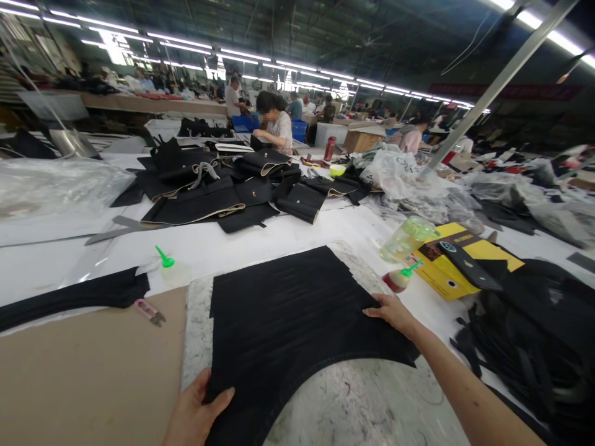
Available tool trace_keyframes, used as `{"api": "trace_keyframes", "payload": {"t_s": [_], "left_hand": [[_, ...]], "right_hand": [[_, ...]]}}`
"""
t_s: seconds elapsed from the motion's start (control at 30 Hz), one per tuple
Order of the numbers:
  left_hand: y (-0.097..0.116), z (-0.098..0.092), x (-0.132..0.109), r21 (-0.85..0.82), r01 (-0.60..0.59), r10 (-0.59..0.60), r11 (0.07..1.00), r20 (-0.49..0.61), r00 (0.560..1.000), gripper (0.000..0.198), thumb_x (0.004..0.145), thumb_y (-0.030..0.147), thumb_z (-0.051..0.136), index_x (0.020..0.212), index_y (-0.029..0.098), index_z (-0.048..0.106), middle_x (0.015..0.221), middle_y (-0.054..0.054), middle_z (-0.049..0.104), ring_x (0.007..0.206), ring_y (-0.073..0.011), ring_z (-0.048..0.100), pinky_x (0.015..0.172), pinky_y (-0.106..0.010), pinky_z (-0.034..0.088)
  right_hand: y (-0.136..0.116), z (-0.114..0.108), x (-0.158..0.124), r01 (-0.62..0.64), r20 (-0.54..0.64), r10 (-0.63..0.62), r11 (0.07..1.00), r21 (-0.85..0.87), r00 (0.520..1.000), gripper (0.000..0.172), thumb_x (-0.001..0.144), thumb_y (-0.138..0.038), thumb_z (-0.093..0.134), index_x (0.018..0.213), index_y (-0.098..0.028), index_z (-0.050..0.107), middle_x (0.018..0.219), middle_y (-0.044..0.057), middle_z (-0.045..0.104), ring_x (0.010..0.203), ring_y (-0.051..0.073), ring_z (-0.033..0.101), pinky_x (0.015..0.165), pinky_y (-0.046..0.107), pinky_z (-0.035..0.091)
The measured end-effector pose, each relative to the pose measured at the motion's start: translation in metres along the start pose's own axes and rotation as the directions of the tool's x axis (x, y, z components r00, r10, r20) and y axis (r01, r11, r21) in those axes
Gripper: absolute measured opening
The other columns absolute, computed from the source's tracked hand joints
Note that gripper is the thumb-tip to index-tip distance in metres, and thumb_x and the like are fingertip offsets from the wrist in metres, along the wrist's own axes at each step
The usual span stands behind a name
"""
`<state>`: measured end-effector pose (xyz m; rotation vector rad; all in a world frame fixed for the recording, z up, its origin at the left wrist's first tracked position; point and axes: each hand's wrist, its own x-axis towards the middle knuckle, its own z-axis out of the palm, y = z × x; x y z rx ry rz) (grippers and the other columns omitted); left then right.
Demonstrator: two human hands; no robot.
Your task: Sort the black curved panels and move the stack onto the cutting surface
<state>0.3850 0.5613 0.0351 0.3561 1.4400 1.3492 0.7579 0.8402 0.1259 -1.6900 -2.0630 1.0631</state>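
A large black fabric panel with a curved near edge lies over a stained pale board. My left hand grips its lower left edge, thumb on top and fingers underneath. At the panel's right side my right hand pinches the edge between thumb and fingers. Just beyond that hand stands a small glue bottle with a green nozzle and dark red contents. Pink thread snips rest on a brown sheet to the left of the board.
Black sewn pieces are heaped across the far table. A second green-nozzled bottle stands behind the board. To the right are a clear jar, a yellow box and black straps. A co-worker sits beyond.
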Motion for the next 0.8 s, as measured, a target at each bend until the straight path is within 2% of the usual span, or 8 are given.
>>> {"api": "trace_keyframes", "payload": {"t_s": [0.1, 0.27, 0.43, 0.53, 0.67, 0.8], "left_hand": [[0.001, -0.001, 0.003, 0.045, 0.000, 0.000, 0.999, -0.002, 1.000, 0.038, 0.048, 0.022, 0.085, 0.081, 0.022, 0.067, 0.085, -0.005, 0.076, 0.090, -0.0326, 0.070, 0.082, -0.043, 0.059], [0.005, 0.003, -0.002, 0.119, -0.005, 0.014, 0.993, -0.077, 0.997, 0.036, 0.051, 0.017, 0.083, 0.081, 0.020, 0.065, 0.088, -0.006, 0.076, 0.092, -0.0305, 0.070, 0.079, -0.037, 0.060], [0.000, 0.000, 0.000, 0.016, 0.031, -0.030, 0.999, -0.086, 0.996, 0.043, 0.049, 0.014, 0.085, 0.086, 0.017, 0.063, 0.096, -0.008, 0.075, 0.092, -0.0284, 0.070, 0.079, -0.034, 0.059], [-0.004, -0.002, 0.004, -0.009, 0.022, -0.022, 1.000, -0.032, 0.999, 0.045, 0.050, 0.018, 0.086, 0.089, 0.017, 0.063, 0.100, -0.008, 0.074, 0.094, -0.0287, 0.069, 0.082, -0.036, 0.058], [-0.007, 0.001, 0.004, 0.026, -0.069, 0.070, 0.997, -0.080, 0.994, 0.045, 0.051, 0.021, 0.085, 0.091, 0.016, 0.064, 0.097, -0.009, 0.074, 0.098, -0.0291, 0.068, 0.088, -0.038, 0.056], [-0.007, 0.006, 0.000, 0.044, -0.137, 0.140, 0.990, -0.081, 0.987, 0.042, 0.053, 0.021, 0.081, 0.092, 0.013, 0.064, 0.097, -0.011, 0.073, 0.097, -0.0288, 0.067, 0.092, -0.040, 0.053]], "right_hand": [[0.005, 0.000, 0.004, 0.013, -0.018, -0.014, 0.995, -0.097, 1.000, 0.021, 0.064, -0.038, 0.065, 0.073, -0.019, 0.065, 0.065, -0.001, 0.064, 0.065, 0.018, 0.057, 0.062, 0.030, 0.042], [0.009, 0.002, 0.009, 0.019, -0.066, -0.035, 0.971, -0.238, 0.997, 0.020, 0.062, -0.038, 0.066, 0.063, -0.022, 0.055, 0.060, -0.003, 0.056, 0.063, 0.017, 0.051, 0.060, 0.030, 0.035], [0.013, 0.002, 0.012, 0.021, -0.065, -0.042, 0.954, -0.299, 0.997, 0.023, 0.063, -0.042, 0.064, 0.062, -0.023, 0.052, 0.063, -0.002, 0.056, 0.066, 0.018, 0.053, 0.061, 0.030, 0.037], [0.016, 0.001, 0.012, 0.031, -0.059, -0.052, 0.949, -0.313, 0.997, 0.025, 0.065, -0.047, 0.061, 0.066, -0.023, 0.055, 0.066, -0.002, 0.060, 0.068, 0.019, 0.055, 0.065, 0.031, 0.041], [0.019, 0.002, 0.013, 0.037, -0.082, -0.068, 0.943, -0.332, 0.994, 0.031, 0.065, -0.053, 0.061, 0.073, -0.023, 0.062, 0.073, 0.002, 0.066, 0.074, 0.023, 0.060, 0.068, 0.032, 0.046], [0.029, 0.004, 0.020, 0.034, -0.181, -0.110, 0.925, -0.378, 0.977, 0.037, 0.059, -0.055, 0.065, 0.077, -0.023, 0.069, 0.081, 0.006, 0.071, 0.080, 0.028, 0.064, 0.072, 0.035, 0.050]]}}
